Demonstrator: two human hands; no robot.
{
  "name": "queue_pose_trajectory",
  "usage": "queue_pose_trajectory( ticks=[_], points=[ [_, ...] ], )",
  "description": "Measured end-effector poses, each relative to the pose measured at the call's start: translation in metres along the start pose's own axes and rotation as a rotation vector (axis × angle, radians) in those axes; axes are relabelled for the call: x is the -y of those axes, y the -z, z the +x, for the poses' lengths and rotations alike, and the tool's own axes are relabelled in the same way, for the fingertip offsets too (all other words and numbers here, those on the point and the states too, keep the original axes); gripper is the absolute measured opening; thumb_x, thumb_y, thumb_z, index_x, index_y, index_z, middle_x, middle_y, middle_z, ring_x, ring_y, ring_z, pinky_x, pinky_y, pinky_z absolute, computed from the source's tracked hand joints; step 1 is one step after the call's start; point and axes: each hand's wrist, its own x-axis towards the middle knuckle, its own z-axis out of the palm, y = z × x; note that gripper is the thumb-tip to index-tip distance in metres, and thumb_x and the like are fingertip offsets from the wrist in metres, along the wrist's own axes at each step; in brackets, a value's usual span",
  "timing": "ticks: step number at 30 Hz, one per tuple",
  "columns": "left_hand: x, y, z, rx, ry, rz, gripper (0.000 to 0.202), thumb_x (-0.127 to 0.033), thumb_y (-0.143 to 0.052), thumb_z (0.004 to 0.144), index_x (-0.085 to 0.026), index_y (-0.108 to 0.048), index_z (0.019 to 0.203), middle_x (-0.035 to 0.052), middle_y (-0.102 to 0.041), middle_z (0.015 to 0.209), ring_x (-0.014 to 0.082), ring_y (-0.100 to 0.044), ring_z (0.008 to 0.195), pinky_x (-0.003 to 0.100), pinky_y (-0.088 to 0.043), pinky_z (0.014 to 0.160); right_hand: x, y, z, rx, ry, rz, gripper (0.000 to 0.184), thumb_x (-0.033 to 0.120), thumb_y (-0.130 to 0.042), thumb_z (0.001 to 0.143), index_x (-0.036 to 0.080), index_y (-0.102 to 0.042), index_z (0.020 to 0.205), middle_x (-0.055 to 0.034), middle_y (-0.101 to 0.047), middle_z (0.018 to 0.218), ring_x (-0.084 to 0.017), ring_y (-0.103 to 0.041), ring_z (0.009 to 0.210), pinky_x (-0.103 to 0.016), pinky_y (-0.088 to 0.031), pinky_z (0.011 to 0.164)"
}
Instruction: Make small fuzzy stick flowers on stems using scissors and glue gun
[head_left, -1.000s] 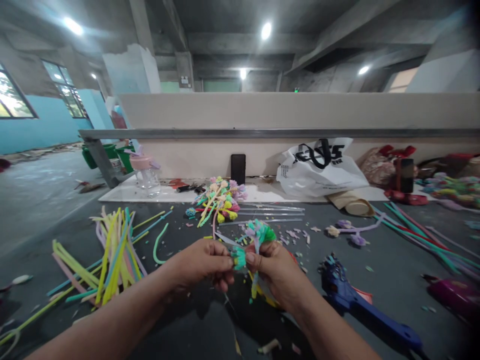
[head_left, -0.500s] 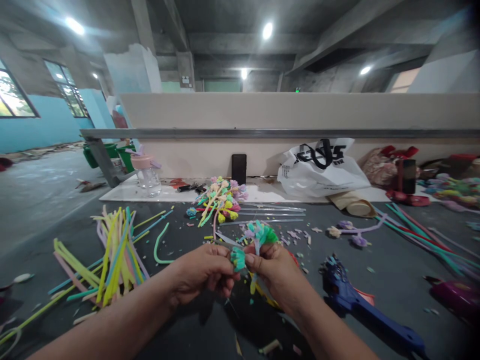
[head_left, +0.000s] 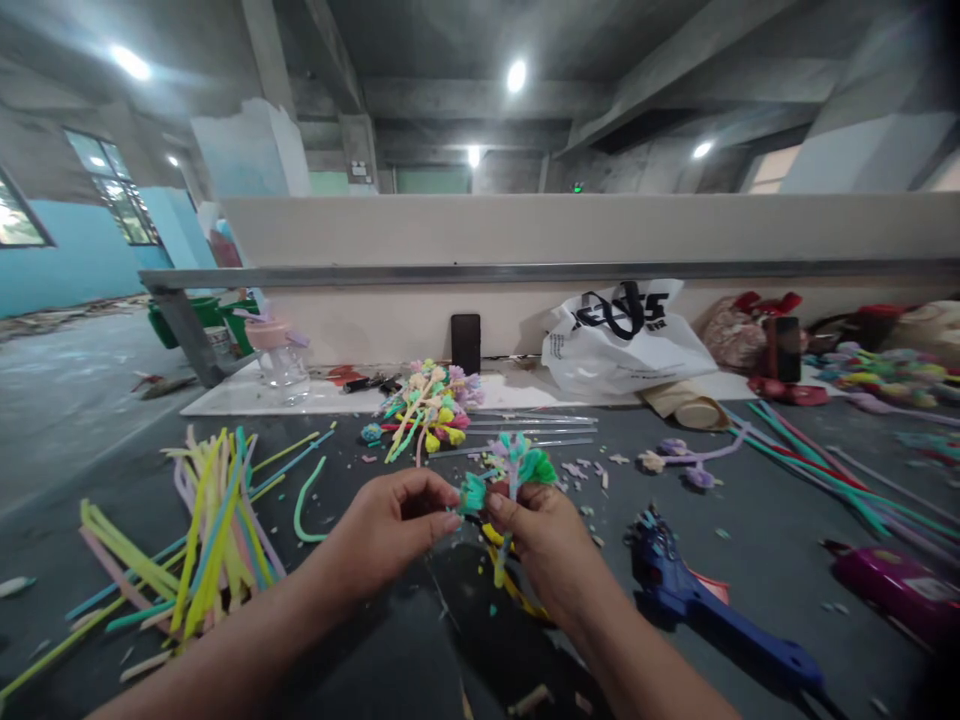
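My right hand [head_left: 551,530] pinches a small pipe-cleaner flower bunch [head_left: 536,466] by its pale lilac stem, the green and lilac blooms standing above the thumb. A teal fuzzy flower head [head_left: 472,494] sticks out to the left of that hand. At its left edge are the thumb and index fingertips of my left hand [head_left: 394,525], closed in a pinch with a gap behind them. The exact contact of the fingertips is too small to make out. Under the hands lies a yellow looped piece [head_left: 525,598] on the dark tabletop.
Loose pipe cleaners [head_left: 217,540] lie in a heap at left. Behind the hands are a pile of finished flowers [head_left: 431,400], clear sticks [head_left: 532,430] and an upright phone [head_left: 466,343]. A blue tool [head_left: 720,610] and a purple device [head_left: 896,590] lie at right. Scraps dot the table.
My left thumb and index have drawn back to the teal flower head's left edge, opening a gap behind the fingertips. The right hand keeps its hold. The view has shifted slightly right.
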Motion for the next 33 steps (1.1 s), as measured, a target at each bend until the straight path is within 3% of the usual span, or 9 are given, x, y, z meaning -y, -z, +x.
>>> queue_pose_trajectory(
  ticks=[6,13,22,28,33],
  points=[
    [0.000,-0.011,-0.005,-0.093,-0.122,0.230,0.008,-0.021,-0.057,0.072,-0.014,-0.060,0.068,-0.0003,-0.057,0.065,0.0121,-0.052,0.064,0.023,-0.040,0.061,-0.005,-0.002,-0.002,0.006,0.027,-0.035,0.018,0.027,-0.070,0.061,0.014,-0.060,0.066,0.0028,-0.053,0.059,-0.011,-0.043,0.057,-0.026,-0.032,0.060],
    [0.004,-0.014,-0.009,-0.098,-0.192,0.255,0.010,-0.019,-0.054,0.074,-0.014,-0.059,0.067,-0.0007,-0.056,0.063,0.0115,-0.051,0.062,0.023,-0.039,0.062,-0.007,-0.003,-0.003,-0.008,0.020,-0.096,0.014,0.025,-0.066,0.061,0.013,-0.058,0.061,0.0040,-0.050,0.053,-0.010,-0.040,0.052,-0.025,-0.030,0.056],
    [0.003,-0.012,-0.004,-0.080,-0.001,0.025,0.012,-0.023,-0.062,0.068,-0.014,-0.059,0.074,-0.0008,-0.056,0.068,0.0113,-0.050,0.063,0.021,-0.040,0.058,-0.004,-0.004,-0.005,-0.101,0.023,-0.156,0.014,0.026,-0.066,0.059,0.014,-0.062,0.065,0.0028,-0.055,0.057,-0.012,-0.046,0.057,-0.026,-0.034,0.060],
    [0.000,-0.012,-0.005,-0.084,0.027,0.005,0.014,-0.026,-0.061,0.070,-0.012,-0.062,0.073,0.0007,-0.058,0.068,0.0121,-0.050,0.065,0.023,-0.039,0.061,-0.001,-0.009,-0.008,-0.095,0.003,-0.265,0.018,0.030,-0.067,0.062,0.013,-0.064,0.068,0.0003,-0.061,0.061,-0.013,-0.049,0.058,-0.026,-0.036,0.060],
    [0.002,-0.014,-0.006,-0.045,0.004,0.006,0.012,-0.023,-0.057,0.072,-0.013,-0.061,0.069,-0.0019,-0.053,0.061,0.0099,-0.045,0.059,0.021,-0.036,0.056,-0.006,-0.007,-0.007,-0.089,-0.007,-0.257,0.015,0.026,-0.069,0.060,0.013,-0.065,0.067,0.0011,-0.062,0.060,-0.013,-0.049,0.056,-0.026,-0.036,0.059]
  ],
)
